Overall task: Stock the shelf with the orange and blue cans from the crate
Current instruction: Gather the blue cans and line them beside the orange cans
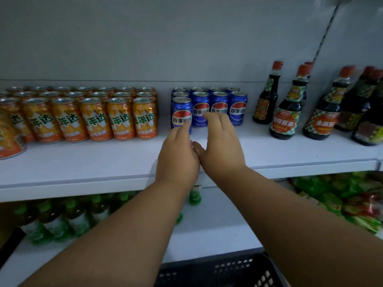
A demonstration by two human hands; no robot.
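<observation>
Several orange cans (120,119) stand in rows on the left of the white shelf (103,162). Several blue cans (219,104) stand in rows at the shelf's middle, one (180,112) set forward at the left. My left hand (178,154) reaches over the shelf, fingertips touching that front blue can. My right hand (221,146) lies beside it, fingers spread just in front of the blue cans, holding nothing. The dark crate (219,270) shows at the bottom edge; its contents are hidden.
Dark sauce bottles (288,108) with orange caps stand on the shelf's right side. On the lower shelf are green-labelled bottles (62,220) at the left and green snack packets (342,193) at the right. A bare strip of shelf runs along the front edge.
</observation>
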